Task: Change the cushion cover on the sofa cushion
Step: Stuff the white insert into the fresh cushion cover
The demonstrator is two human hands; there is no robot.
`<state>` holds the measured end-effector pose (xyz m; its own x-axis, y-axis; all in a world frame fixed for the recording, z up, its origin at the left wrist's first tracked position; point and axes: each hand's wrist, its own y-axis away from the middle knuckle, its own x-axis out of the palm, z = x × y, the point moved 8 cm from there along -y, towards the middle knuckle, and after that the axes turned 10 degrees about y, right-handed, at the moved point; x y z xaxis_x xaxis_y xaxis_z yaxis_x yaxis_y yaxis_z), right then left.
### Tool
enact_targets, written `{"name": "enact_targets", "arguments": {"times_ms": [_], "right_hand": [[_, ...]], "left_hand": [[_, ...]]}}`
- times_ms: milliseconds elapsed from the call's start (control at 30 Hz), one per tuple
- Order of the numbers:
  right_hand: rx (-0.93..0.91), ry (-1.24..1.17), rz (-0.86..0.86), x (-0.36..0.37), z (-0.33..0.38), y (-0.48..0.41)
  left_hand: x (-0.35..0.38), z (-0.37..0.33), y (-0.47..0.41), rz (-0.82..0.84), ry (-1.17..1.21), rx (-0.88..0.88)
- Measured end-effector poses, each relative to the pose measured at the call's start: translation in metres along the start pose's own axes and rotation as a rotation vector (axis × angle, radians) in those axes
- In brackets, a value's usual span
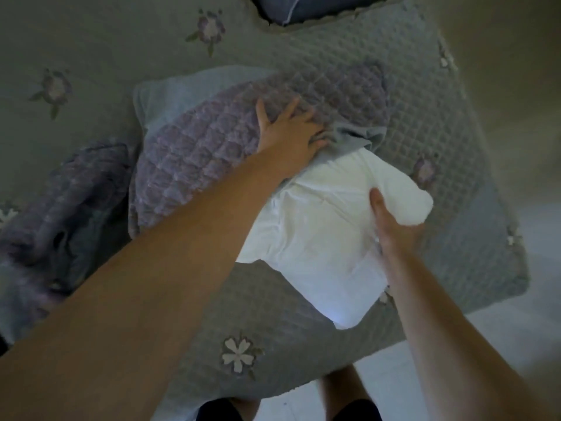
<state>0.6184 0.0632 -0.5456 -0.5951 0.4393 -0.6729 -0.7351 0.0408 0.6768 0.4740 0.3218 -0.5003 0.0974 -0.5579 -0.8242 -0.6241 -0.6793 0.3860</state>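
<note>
A white cushion insert (318, 238) sticks halfway out of a purple-grey quilted cover (206, 159) on the sofa seat. My left hand (288, 135) grips the cover at its bunched open edge, fingers spread over the quilting. My right hand (391, 226) clutches the insert's right side, thumb on top, fingers hidden under the white fabric. The insert's far end is hidden inside the cover.
A grey quilted sofa throw with flower patches (431, 117) covers the seat. Another crumpled purple-grey cover (60, 208) lies at the left. A dark blue cushion (297, 10) sits at the top. Pale floor (455, 344) and my knees (349, 402) show below.
</note>
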Motion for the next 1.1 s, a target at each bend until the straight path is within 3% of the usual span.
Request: {"name": "enact_targets", "arguments": {"times_ms": [67, 133, 233, 300, 433, 533, 633, 700, 833, 933, 1033, 1100], "right_hand": [[-0.211, -0.037, 0.080, 0.014, 0.013, 0.005], [-0.501, 0.079, 0.094, 0.028, 0.048, 0.026], [-0.897, 0.580, 0.227, 0.069, 0.105, 0.063], [-0.982, 0.790, 0.270, 0.079, 0.119, 0.059], [-0.769, 0.375, 0.397, 0.053, 0.109, 0.023], [-0.616, 0.158, 0.474, 0.039, 0.074, 0.012], [-0.432, 0.215, 0.531, 0.026, 0.035, 0.010], [-0.405, 0.211, 0.567, 0.028, 0.024, 0.011], [-0.389, -0.110, 0.520, 0.038, 0.055, 0.024], [-0.388, -0.093, 0.443, 0.051, 0.078, 0.016], [-0.226, -0.074, 0.629, 0.053, 0.073, 0.005], [-0.128, -0.254, 0.792, 0.044, 0.069, -0.001]], "left_hand": [[-0.003, -0.002, -0.007, -0.058, 0.082, -0.080], [-0.007, -0.020, -0.012, -0.114, 0.199, -0.050], [0.007, -0.075, 0.001, -0.072, 0.350, 0.165], [0.018, -0.085, 0.013, -0.006, 0.408, 0.212], [-0.006, -0.034, 0.011, -0.133, 0.146, 0.063], [-0.021, -0.009, 0.004, -0.202, 0.097, -0.016], [-0.012, -0.011, -0.001, -0.144, 0.047, 0.024], [-0.005, -0.019, 0.004, -0.100, 0.057, 0.031], [0.001, -0.056, 0.024, -0.124, 0.208, 0.174], [0.013, -0.065, 0.037, -0.084, 0.282, 0.258], [0.012, -0.048, 0.041, -0.095, 0.119, 0.217], [0.002, -0.052, 0.056, -0.223, -0.013, 0.291]]}}
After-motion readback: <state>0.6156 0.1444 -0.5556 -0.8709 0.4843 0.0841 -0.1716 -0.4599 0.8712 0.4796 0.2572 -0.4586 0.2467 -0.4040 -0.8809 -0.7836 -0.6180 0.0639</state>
